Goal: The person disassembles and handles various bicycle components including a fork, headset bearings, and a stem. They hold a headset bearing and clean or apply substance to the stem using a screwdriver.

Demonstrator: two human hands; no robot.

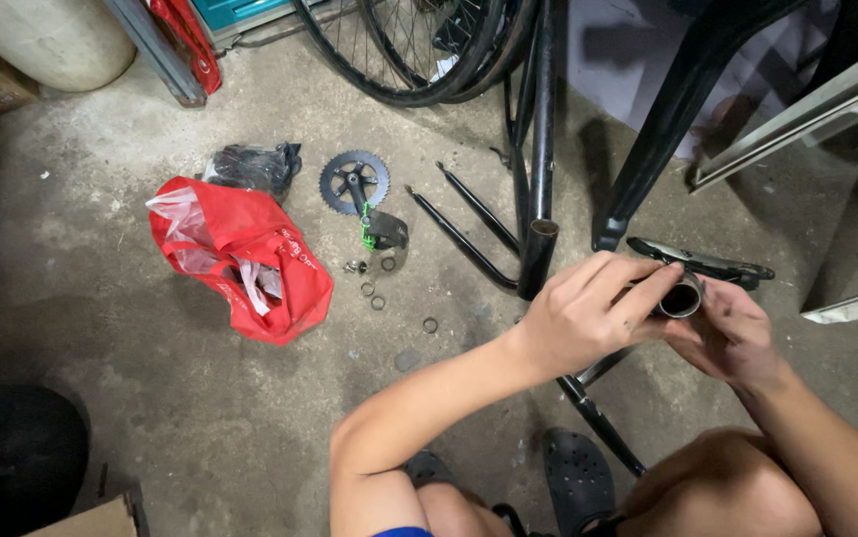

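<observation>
Both hands meet at the open end of a short metal tube (682,296) on a black bicycle frame (538,149), right of centre in the scene. The left hand (583,316) is closed around the tube from the left, fingers laid across its top. The right hand (732,333) grips from the right and beneath, thumb at the tube's rim. The tube mouth faces the camera — round, grey inside.

On the concrete floor (81,249) to the left lie loose parts: a toothed chainring with its crank (354,182), a small black part with a green piece (381,231) just beside it, and several small rings (377,296) scattered nearer. A red plastic bag (250,261) sits further left, with a black bundle (255,166) just beyond it. Two thin black fork legs (464,227) lie between the chainring and the frame. A wheel (409,50) stands at the far edge — only partly in view. The person's black sandals (576,475) show at the near edge.
</observation>
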